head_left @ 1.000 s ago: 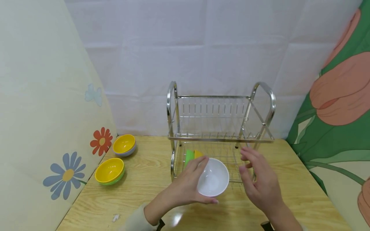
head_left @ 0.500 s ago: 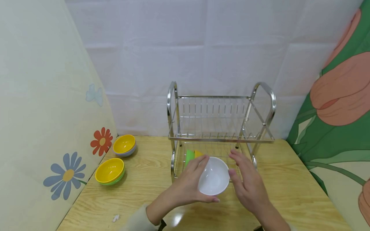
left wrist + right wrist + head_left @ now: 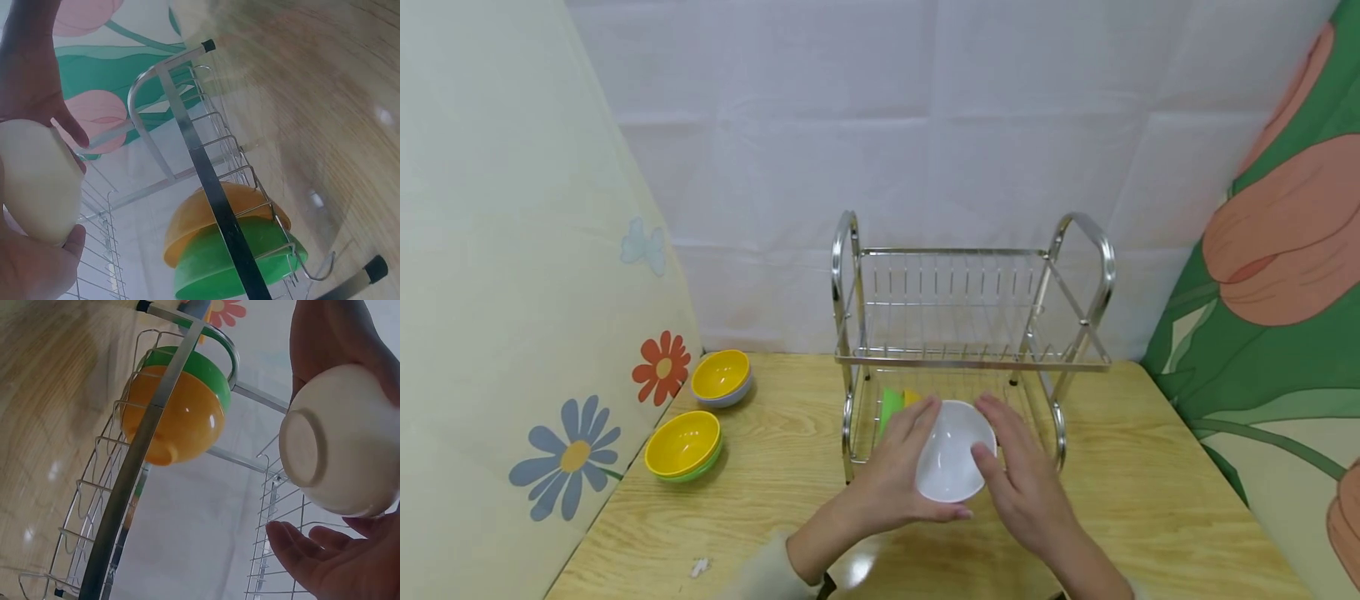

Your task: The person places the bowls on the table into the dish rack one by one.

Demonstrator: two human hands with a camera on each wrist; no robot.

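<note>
A white bowl (image 3: 953, 458) is held tilted in my left hand (image 3: 891, 471), its inside facing the head camera. The left thumb is below the rim and the fingers are at its far left side. My right hand (image 3: 1026, 487) is at the bowl's right side, its thumb overlapping the rim and its fingers extended beyond. Whether it bears on the bowl cannot be told. In the right wrist view, the bowl's foot ring (image 3: 303, 449) shows above the right fingers (image 3: 290, 544). A green bowl (image 3: 234, 262) and an orange-yellow bowl (image 3: 206, 209) lean together in the rack's lower tier.
The two-tier metal dish rack (image 3: 973, 364) stands behind the hands on a wooden table (image 3: 790, 417). At the left are two small stacks: a yellow bowl (image 3: 721, 373) over a bluish one, and another yellow bowl (image 3: 682, 443) over a green one. Flowered panels flank the table.
My right hand has moved left from apart to the bowl's right edge, its thumb now over the rim. The left hand still holds the white bowl, shifted slightly up and right.
</note>
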